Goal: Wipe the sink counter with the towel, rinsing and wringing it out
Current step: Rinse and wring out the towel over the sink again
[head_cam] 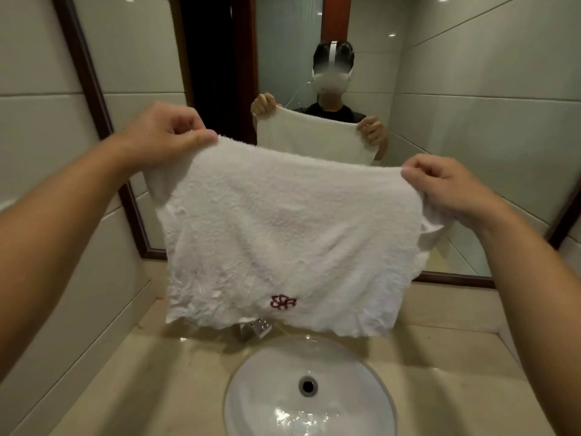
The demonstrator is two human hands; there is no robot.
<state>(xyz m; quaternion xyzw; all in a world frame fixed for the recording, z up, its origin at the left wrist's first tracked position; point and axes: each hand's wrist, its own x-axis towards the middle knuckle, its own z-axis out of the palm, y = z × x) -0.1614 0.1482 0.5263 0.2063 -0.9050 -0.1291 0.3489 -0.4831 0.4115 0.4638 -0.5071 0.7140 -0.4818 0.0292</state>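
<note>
I hold the white towel spread out in the air above the sink — my left hand pinches its top left corner, my right hand its top right, fingers curled on the cloth. Its lower edge hangs just over the tap, over the beige surface — the mirror behind.
</note>
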